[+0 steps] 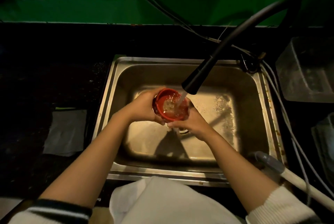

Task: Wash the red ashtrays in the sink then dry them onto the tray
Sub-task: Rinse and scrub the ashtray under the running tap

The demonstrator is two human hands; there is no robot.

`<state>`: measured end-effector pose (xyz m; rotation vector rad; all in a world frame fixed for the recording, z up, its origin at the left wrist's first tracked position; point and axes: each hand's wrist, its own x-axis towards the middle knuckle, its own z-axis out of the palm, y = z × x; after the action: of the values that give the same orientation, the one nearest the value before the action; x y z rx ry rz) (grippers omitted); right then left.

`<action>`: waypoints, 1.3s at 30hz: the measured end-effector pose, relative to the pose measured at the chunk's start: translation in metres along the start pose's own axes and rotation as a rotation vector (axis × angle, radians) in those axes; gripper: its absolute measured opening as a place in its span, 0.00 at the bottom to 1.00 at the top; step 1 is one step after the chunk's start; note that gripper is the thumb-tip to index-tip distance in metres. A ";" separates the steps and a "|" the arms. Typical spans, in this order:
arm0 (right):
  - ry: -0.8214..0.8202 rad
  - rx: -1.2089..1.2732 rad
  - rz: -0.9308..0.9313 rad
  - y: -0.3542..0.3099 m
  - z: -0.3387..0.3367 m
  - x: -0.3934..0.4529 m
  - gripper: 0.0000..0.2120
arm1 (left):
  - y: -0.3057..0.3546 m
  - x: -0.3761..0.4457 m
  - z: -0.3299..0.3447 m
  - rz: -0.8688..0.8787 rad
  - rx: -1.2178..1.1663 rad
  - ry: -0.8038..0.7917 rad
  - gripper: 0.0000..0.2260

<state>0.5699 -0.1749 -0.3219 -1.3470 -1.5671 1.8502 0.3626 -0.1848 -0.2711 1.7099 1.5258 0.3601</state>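
Red ashtray (170,105) is held mouth-up over the middle of the sink (249,81), directly under the faucet (207,68) stream so water fills it. Left hand (144,106) grasps its left wall; right hand (189,120) grasps its near-right rim, steadying it. Grey cloth (65,133) lies on the counter (54,61) left of the sink.
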 end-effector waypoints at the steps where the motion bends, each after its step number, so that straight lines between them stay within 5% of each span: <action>1: -0.030 0.036 0.021 -0.001 -0.002 -0.003 0.47 | 0.000 -0.001 -0.001 -0.043 -0.016 -0.035 0.47; 6: -0.113 0.035 0.115 -0.010 -0.024 -0.021 0.39 | 0.004 -0.004 0.015 -0.188 -0.273 -0.174 0.37; 10: -0.064 -0.246 0.140 -0.027 -0.042 -0.029 0.53 | 0.006 0.000 0.046 -0.199 -0.511 -0.174 0.34; 16: 0.100 -0.548 -0.011 -0.034 -0.043 -0.020 0.64 | 0.015 0.015 0.081 -0.139 -0.714 0.057 0.45; 23: 0.298 -0.333 -0.268 -0.012 -0.017 -0.017 0.49 | 0.019 0.017 0.058 0.062 -0.428 0.246 0.43; 27: 0.324 -0.137 -0.213 -0.011 0.003 -0.012 0.47 | 0.015 0.015 0.032 0.136 -0.135 0.186 0.43; 31: 0.181 -0.113 -0.079 -0.006 0.009 -0.005 0.48 | 0.013 0.007 0.009 0.067 -0.019 0.061 0.46; 39: -0.082 -0.079 0.101 0.000 -0.009 -0.015 0.50 | -0.001 -0.004 0.015 -0.251 -0.222 -0.215 0.44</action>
<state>0.5848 -0.1821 -0.3151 -1.4256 -1.6573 1.9439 0.3708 -0.1936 -0.2806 1.3232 1.4613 0.1992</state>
